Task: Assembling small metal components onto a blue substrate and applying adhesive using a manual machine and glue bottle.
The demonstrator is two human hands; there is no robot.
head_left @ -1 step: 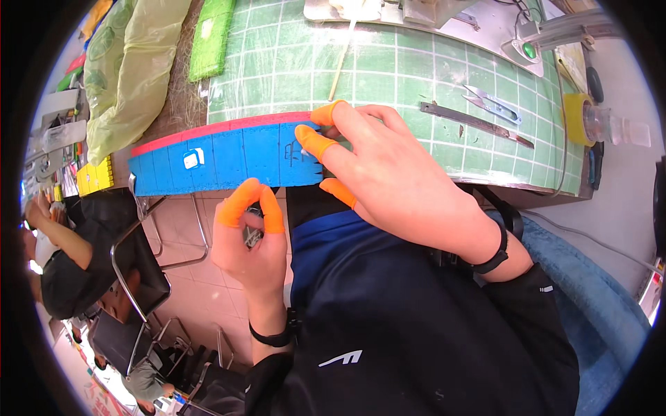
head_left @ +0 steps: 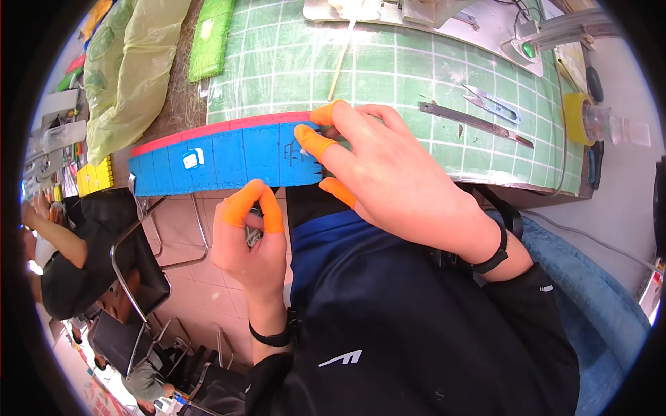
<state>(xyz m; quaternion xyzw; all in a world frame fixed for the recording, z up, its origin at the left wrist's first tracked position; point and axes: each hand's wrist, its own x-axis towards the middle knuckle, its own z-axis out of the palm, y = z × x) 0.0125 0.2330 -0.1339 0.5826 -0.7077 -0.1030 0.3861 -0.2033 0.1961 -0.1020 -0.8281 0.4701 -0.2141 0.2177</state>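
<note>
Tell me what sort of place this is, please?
Probably a craft workshop: silver metal snips lie on a green tabletop with white grid lines, and a long blue block edged in red is at its near edge.

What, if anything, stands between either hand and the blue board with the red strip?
Nothing visible does. The right hand has its orange-covered fingertips at the right end of the blue board; the left hand is at its near edge, though contact is unclear. The dark flat tool lies beyond the right hand, off to the right.
</note>
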